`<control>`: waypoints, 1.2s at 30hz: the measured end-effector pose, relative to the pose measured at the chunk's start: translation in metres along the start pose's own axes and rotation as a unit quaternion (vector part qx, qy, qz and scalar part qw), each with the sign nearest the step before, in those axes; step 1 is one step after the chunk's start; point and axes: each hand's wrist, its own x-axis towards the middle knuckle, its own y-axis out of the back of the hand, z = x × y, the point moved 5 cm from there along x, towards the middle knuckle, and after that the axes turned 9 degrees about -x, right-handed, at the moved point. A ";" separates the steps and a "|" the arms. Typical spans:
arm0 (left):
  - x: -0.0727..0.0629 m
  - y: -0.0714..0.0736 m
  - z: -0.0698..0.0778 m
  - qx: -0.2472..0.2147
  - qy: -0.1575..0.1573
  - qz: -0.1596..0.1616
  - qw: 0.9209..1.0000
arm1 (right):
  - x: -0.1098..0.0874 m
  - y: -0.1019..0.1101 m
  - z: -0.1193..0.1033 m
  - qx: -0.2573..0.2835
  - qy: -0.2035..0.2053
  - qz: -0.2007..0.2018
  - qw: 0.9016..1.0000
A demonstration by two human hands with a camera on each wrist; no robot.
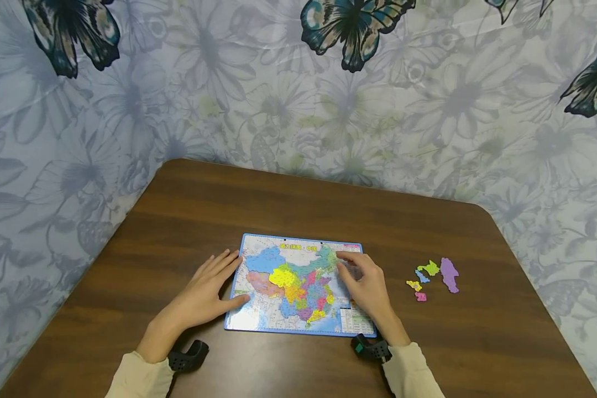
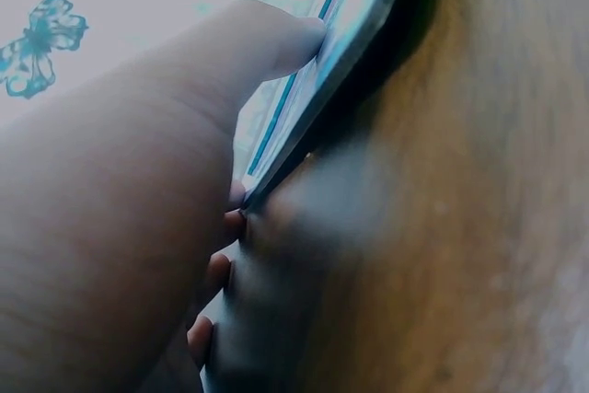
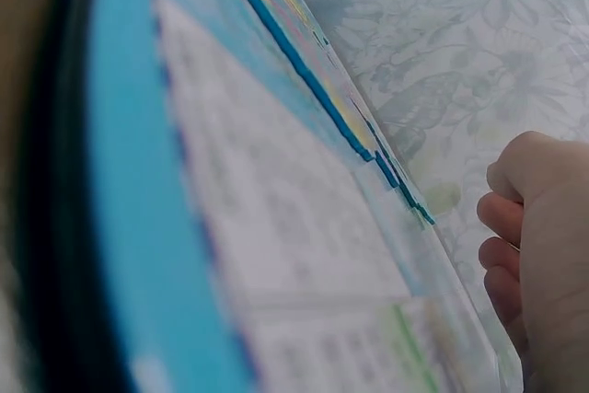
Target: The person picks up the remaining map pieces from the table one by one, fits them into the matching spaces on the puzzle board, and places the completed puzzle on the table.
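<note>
Left grip point(image 1: 201, 293), spread, touches the board point(image 1: 251, 318) lying under the curled right grip point(image 1: 362, 279), any pinch unclear, its likely light, stiff, slick panel best held by the edges.

Upper garment: long-sleeved, pale cream. Left sleeve point(image 1: 139, 378), toward the left edge of the desk point(image 1: 298, 210), shows soft creasing and ends at the wrist. Right sleeve point(image 1: 413, 373), toward the right edge, matches in colour. Left wrist unit point(image 1: 189, 356): black casing, curved outline. Right wrist unit point(image 1: 370, 348): black casing, small green patch at one end. Finer markings on both units are too small to read. Left grip point(image 1: 206, 290) and right grip point(image 1: 363, 276): bare.
</note>
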 end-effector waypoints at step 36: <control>-0.002 -0.002 -0.003 -0.014 0.011 0.004 1.000 | -0.004 0.000 -0.003 0.001 0.000 0.028 1.000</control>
